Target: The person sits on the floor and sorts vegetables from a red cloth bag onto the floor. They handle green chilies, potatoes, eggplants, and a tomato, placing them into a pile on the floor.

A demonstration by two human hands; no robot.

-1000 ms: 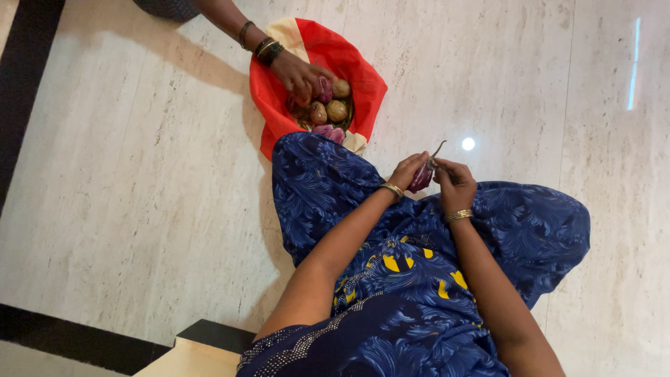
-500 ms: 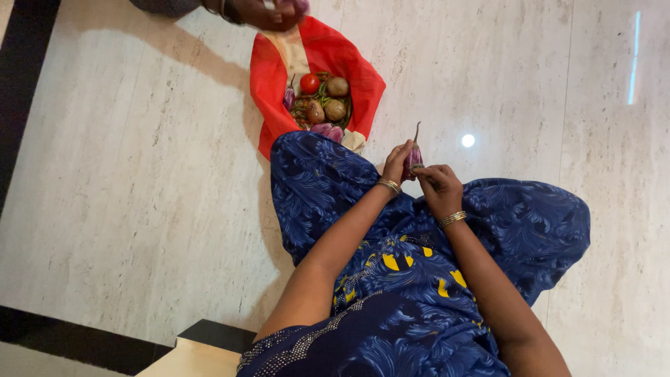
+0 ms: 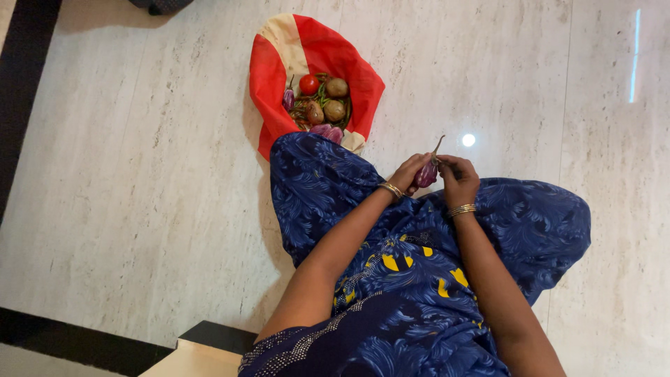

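Both hands, left hand (image 3: 407, 173) and right hand (image 3: 457, 178), hold a small purple eggplant (image 3: 426, 173) over the lap; a red cloth bag (image 3: 314, 56) of vegetables lies on the floor (image 3: 139, 174) nearby

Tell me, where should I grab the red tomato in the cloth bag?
Grip the tomato around its round sides, coming straight down from above. It sits on top of the pile in the red cloth bag, its top bare, with other vegetables crowding beside it, so a sideways reach would likely bump them.
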